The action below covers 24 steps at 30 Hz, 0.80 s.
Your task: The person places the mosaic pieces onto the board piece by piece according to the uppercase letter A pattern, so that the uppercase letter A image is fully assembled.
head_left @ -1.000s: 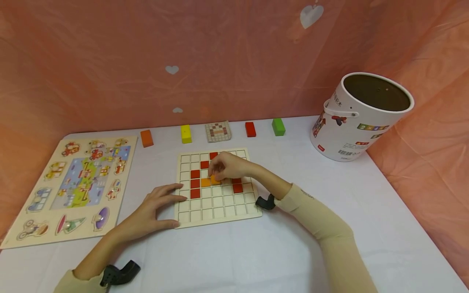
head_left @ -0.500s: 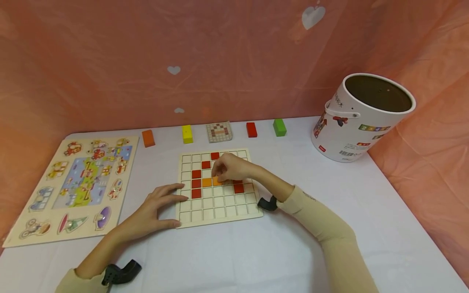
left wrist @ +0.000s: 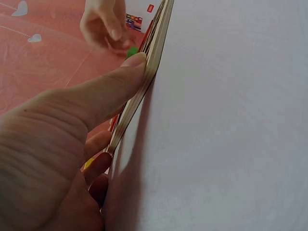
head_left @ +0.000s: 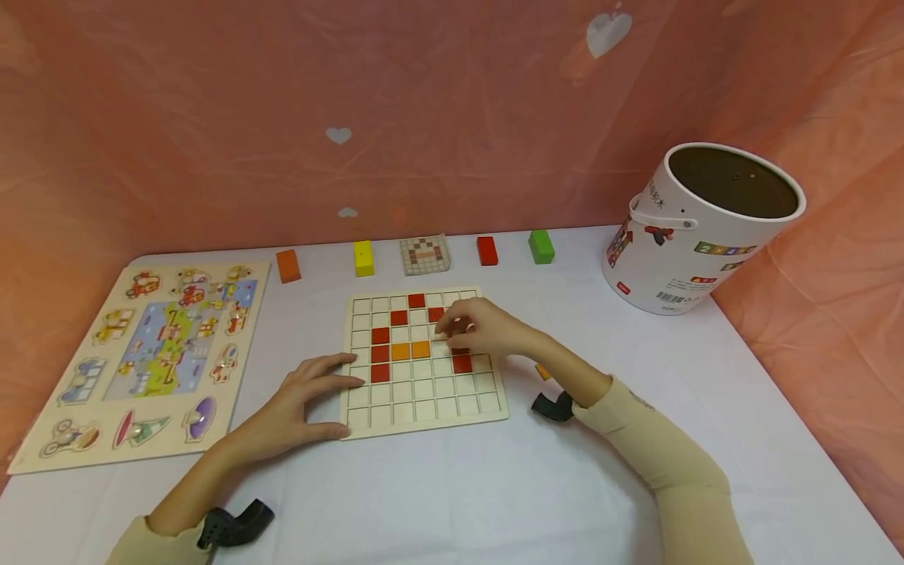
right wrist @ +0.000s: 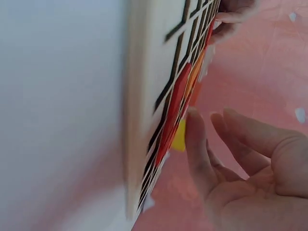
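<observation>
A pale wooden grid board (head_left: 424,410) lies on the white table. Set into it are several red tiles (head_left: 380,373) and two orange tiles (head_left: 400,351) side by side in one row. My left hand (head_left: 286,408) rests at the board's left side, its fingertips on the edge and the thumb (left wrist: 122,79) against the near corner. Over the right part of the board hovers my right hand (head_left: 487,326), thumb and fingers apart with nothing between them in the right wrist view. Another orange tile (head_left: 542,371) lies on the table right of the board, partly hidden by my right forearm.
Behind the board stand an orange block (head_left: 288,266), a yellow block (head_left: 363,258), a small pattern card (head_left: 425,255), a red block (head_left: 487,251) and a green block (head_left: 541,247). A picture puzzle (head_left: 106,369) lies at left. A white bucket (head_left: 678,259) stands back right.
My right hand has let go of the second orange tile, now in its square, and moved right. The loose orange tile has come into view. My left hand stays put.
</observation>
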{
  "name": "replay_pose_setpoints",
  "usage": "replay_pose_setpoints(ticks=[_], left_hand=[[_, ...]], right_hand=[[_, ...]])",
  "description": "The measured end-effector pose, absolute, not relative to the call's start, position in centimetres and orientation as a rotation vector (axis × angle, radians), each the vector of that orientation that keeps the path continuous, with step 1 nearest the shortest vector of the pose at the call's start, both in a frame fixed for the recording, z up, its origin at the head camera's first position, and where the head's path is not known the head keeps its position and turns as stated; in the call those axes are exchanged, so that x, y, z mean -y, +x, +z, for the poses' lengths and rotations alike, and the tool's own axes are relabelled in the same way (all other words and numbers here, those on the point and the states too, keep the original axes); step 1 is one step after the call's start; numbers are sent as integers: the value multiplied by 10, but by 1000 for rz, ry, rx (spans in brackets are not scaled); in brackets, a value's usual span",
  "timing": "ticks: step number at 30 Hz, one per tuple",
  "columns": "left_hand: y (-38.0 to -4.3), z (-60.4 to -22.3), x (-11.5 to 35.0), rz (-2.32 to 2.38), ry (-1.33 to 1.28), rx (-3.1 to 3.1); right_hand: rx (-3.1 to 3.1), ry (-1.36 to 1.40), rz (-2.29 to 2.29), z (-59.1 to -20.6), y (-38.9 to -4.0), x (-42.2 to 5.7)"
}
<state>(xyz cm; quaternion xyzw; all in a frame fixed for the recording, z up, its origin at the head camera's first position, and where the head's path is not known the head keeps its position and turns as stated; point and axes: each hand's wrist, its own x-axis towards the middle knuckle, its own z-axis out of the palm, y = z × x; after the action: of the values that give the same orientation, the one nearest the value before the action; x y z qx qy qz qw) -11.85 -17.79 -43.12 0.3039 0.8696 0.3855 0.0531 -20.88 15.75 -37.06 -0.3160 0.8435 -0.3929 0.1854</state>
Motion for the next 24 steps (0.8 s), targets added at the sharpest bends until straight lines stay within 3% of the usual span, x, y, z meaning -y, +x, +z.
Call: replay_pose_setpoints(ticks=[13,24], left_hand=[[-119,-432,177,1179,927,-2640],[-118,-431,177,1173,899,-2637]], right_hand=[[-2288,-799,-1065,-376,-181,-275],[-2283,-906,-1075,-390,-175,-291]])
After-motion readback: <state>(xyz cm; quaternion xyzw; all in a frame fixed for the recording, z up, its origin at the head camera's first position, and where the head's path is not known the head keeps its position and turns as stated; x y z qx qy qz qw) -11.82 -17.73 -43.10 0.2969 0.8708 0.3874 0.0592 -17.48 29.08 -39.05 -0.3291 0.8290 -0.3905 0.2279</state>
